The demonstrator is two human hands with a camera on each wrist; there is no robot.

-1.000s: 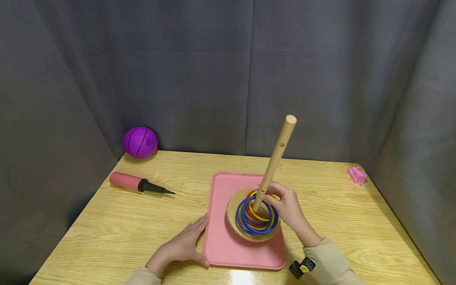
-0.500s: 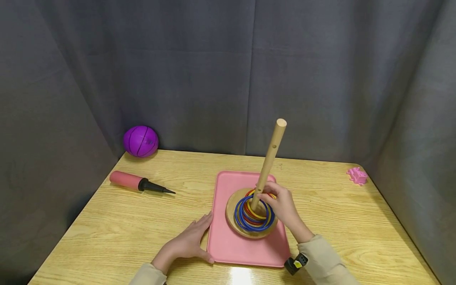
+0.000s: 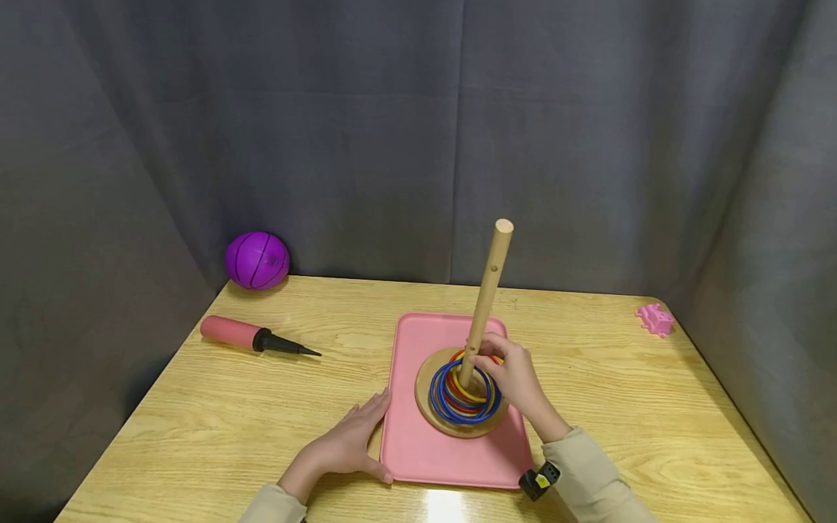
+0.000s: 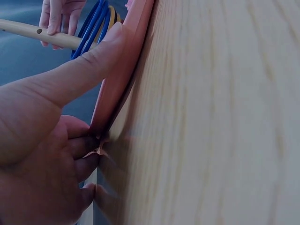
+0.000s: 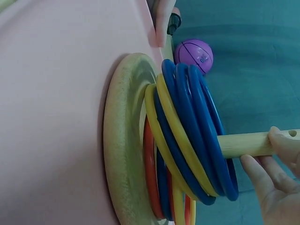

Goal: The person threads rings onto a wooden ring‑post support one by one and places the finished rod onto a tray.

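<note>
Right hand: I see my right hand (image 3: 513, 378) with fingers curled round the lower part of the tall round wooden peg (image 3: 485, 301), pinching it just above the rings; the right wrist view shows the fingertips (image 5: 276, 140) on the peg

Peg: it stands near upright, leaning slightly right, from the round wooden base disc (image 3: 428, 378)

Rings: thin blue, yellow and red plastic rings (image 3: 451, 396) lie stacked round the peg on the disc; blue ones on top

Tray: the flat pink plastic tray (image 3: 425, 450) carries the disc, lying mid-table on the light wooden table (image 3: 196, 421)

Left hand: my left hand (image 3: 346, 443) rests on the table at the tray's left edge, fingers fairly straight; in the left wrist view the thumb (image 4: 93, 61) presses along the tray rim, the other fingers tucked at its corner

Surroundings: purple ball (image 3: 257, 260) at the far left corner by the grey curtain (image 3: 366, 131); pink-handled hand pump with black nozzle (image 3: 251, 335) near it; small pink toy block (image 3: 654, 320) far right
</note>
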